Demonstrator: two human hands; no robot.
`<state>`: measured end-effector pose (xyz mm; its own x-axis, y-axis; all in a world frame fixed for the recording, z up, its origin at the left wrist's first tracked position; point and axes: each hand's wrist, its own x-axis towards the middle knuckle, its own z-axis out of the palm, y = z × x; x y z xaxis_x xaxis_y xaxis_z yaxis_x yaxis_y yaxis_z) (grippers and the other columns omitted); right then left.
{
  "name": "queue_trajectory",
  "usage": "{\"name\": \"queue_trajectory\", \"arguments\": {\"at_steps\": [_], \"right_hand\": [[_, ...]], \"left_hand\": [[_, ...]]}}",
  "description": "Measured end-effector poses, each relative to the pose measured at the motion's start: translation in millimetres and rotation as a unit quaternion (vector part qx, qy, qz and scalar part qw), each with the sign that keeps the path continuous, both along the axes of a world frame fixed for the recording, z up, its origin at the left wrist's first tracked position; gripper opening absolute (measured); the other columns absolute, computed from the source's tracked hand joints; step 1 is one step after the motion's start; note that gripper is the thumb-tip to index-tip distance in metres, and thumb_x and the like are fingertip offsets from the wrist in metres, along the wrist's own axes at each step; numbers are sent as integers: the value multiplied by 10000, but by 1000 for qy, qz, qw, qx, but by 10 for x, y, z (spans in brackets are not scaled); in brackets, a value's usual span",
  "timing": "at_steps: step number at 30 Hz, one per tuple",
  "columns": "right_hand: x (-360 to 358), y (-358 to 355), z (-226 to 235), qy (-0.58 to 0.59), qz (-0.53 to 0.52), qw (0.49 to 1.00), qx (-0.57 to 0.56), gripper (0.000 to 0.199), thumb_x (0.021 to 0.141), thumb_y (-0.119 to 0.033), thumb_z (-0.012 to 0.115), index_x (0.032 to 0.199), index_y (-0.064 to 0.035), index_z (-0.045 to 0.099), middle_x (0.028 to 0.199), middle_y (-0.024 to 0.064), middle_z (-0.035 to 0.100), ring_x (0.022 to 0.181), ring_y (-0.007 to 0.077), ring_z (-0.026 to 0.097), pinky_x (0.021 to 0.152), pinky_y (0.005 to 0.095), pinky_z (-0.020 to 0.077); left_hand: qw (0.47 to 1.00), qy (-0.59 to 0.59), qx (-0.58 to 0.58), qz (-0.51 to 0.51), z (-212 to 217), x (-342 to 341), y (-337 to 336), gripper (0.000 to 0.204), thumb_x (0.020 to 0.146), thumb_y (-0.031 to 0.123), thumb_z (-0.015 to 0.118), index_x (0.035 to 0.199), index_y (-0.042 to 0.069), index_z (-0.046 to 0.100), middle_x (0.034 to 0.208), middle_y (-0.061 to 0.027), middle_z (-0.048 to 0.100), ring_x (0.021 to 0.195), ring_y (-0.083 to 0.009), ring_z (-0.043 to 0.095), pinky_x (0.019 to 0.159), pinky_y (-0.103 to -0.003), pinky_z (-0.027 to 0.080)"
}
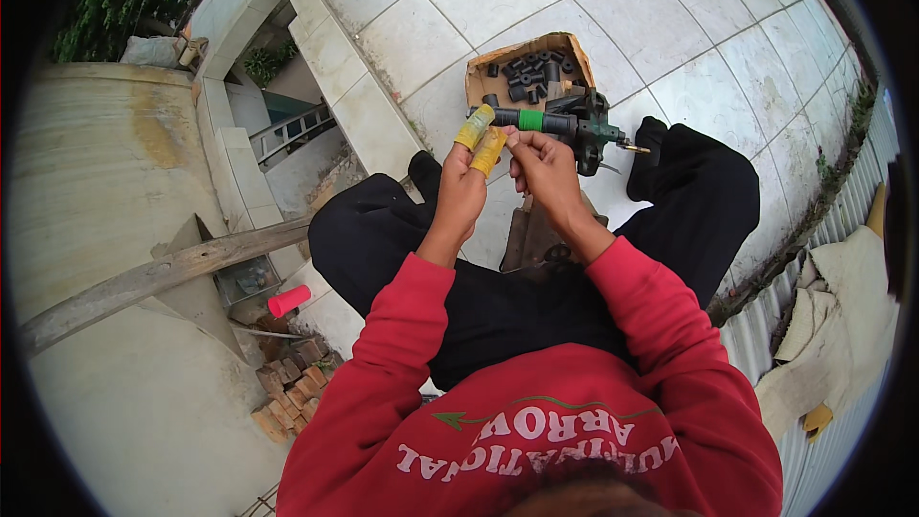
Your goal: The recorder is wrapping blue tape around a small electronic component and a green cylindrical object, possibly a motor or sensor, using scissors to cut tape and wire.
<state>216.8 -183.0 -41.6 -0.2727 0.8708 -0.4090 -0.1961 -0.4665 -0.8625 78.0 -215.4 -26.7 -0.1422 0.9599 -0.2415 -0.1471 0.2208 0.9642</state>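
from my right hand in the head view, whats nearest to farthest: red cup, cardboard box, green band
Nearest to the right hand first:
1. green band, just ahead
2. cardboard box, farther ahead
3. red cup, far off to the left

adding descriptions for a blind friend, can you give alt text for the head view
A left hand with two yellow-wrapped fingers is held close to a right hand, in front of a green-and-black machine. Beyond, a cardboard box of small black parts sits on a tiled floor.
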Motion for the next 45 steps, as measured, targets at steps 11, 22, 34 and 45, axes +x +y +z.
{"name": "queue_trajectory", "arguments": {"at_steps": [11, 22, 34, 45], "right_hand": [[-20, -25, -44, 69, -41, 991, -104, 163, 1003, -235, 645, 942, -91, 691, 670, -28, 602, 488, 52, 487, 459, 213, 334], [-90, -40, -142, 45, -25, 997, -50, 130, 1016, -226, 648, 991, -102, 678, 712, -37, 599, 506, 32, 433, 469, 209, 309], [-102, -84, -150, 31, -21, 999, -11, 166, 1048, -239, 619, 1084, -83, 666, 735, -45, 574, 555, 23, 429, 495, 202, 313], [-81, -86, -145, 19, -71, 997, 21, 167, 1019, -195, 679, 1057, -39, 728, 729, -45, 605, 614, 25, 487, 557, 210, 366]], "left_hand": [[995, -86, -50, 25, 5, 43, 5, 320, 1072, 156, 581, 1374, 52, 581, 1337, -60, 675, 1195, -148, 633, 968, -326, 510], [993, -41, -1, 109, -87, 46, 71, 391, 969, 57, 733, 1316, -42, 584, 1201, -120, 730, 1111, -155, 685, 970, -265, 522], [989, -35, -39, 138, 64, -61, 80, 398, 979, 99, 735, 1328, -24, 591, 1157, -100, 742, 988, -93, 680, 814, -226, 510], [996, 31, 18, 85, -13, 35, 185, 463, 947, 2, 724, 1368, -53, 539, 1196, -126, 731, 1069, -149, 687, 954, -278, 527]]}}
